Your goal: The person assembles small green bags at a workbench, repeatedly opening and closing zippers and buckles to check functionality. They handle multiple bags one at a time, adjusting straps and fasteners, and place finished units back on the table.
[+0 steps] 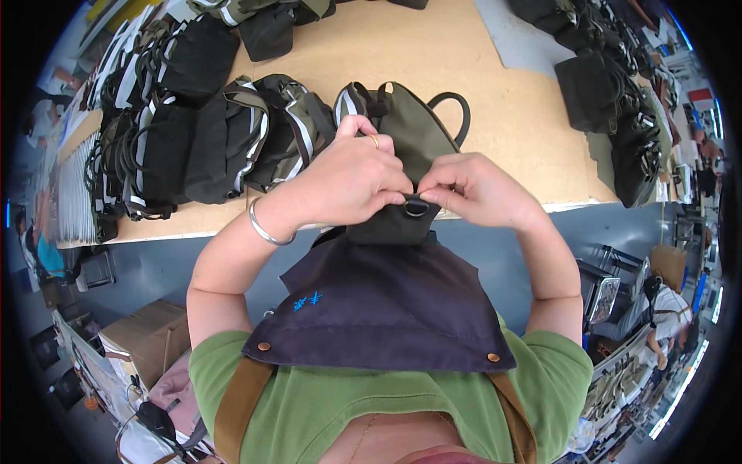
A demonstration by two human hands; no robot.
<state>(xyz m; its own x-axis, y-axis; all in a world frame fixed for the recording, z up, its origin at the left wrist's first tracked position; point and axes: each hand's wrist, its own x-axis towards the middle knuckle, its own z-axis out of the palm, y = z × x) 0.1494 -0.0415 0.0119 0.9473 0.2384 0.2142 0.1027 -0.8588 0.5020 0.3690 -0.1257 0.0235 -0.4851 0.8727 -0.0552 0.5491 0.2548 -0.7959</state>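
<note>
Wooden table (433,46): left hand (352,182) and right hand (471,189) both pinch olive bag's (413,131) metal ring (416,206)

Both forearms were raised and bent inward; the left hand (352,176) and right hand (473,188) met, fingertips pinched in a close grip.

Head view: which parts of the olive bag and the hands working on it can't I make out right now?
- Lower front of the olive bag: covered by both hands.
- Left hand fingertips: curled behind the bag's dark bottom edge.
- Metal ring: only partly visible; right hand fingers pinch over it, so its attachment is hidden.
- Bag's bottom: blocked by the dark apron.
- Stacked bags at left: bent and blurred toward the fisheye rim.
</note>
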